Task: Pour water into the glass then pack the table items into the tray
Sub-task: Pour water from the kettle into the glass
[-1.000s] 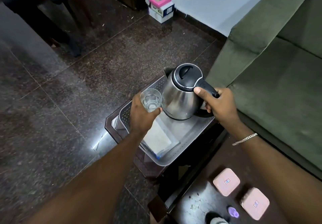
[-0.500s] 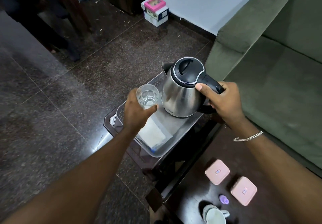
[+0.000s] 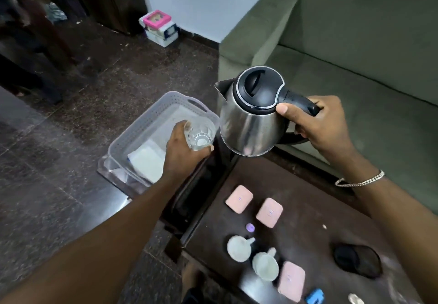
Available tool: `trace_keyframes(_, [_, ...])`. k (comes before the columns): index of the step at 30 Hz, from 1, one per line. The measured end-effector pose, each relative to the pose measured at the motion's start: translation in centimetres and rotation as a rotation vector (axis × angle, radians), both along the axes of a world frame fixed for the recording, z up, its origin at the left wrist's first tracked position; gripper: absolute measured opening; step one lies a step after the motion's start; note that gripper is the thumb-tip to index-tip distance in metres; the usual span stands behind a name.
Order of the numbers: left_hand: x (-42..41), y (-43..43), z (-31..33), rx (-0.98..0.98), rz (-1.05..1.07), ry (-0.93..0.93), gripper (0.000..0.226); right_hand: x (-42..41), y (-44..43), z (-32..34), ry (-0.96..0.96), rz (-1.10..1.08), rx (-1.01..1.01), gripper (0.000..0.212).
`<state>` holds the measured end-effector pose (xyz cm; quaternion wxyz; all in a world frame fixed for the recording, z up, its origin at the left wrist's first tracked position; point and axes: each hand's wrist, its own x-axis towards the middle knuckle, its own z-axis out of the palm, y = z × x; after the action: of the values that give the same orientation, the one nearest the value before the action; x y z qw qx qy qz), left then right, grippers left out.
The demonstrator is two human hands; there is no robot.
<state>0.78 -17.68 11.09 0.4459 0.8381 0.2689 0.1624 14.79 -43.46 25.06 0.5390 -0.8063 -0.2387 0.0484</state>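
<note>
Right hand (image 3: 324, 128): fingers wrapped tight round the black handle of a steel electric kettle (image 3: 248, 123), thumb pressed near the lid. Kettle: brushed steel body, black lid with chrome ring, spout pointing left, held in the air, upright.

Left hand (image 3: 183, 153): clamped on a clear faceted glass (image 3: 200, 134), just left of the kettle, at the tray's near corner.

Tray (image 3: 147, 123): pale grey perforated plastic, slotted handle, a white packet (image 3: 148, 161) inside.

Dark table (image 3: 305, 211): three pink square lidded boxes (image 3: 239, 198), two pale cups (image 3: 239, 248), black mesh object (image 3: 355, 260).
</note>
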Motion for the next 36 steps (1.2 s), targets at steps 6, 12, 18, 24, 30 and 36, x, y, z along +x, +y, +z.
trace_keyframes(6, [1.1,-11.1,-0.8,-0.058,-0.159,-0.002,0.074,-2.0,-12.3,0.7,0.066,-0.133,-0.053,0.078])
trace_keyframes(12, [1.4,-22.9,-3.9,-0.153,-0.335,0.070,0.079,-3.2,-24.4,0.3,0.007,-0.218,-0.257,0.084])
trace_keyframes(18, [0.9,-31.2,-7.5,-0.170,-0.469,0.154,0.081,-2.3,-31.9,-1.2,0.048,-0.190,-0.414,0.084])
trace_keyframes(24, [0.0,-35.5,-11.7,-0.167,-0.518,0.252,0.086,-1.0,-35.5,-3.4,0.037,-0.060,-0.570,0.073])
trace_keyframes(30, [0.2,-36.7,-14.5,-0.149,-0.505,0.239,0.084,-1.0,-35.5,-5.6,0.042,0.054,-0.648,0.067])
trace_keyframes(36, [1.3,-36.8,-16.1,-0.169,-0.524,0.192,0.080,-1.4,-34.3,-7.0,-0.075,0.179,-0.816,0.078])
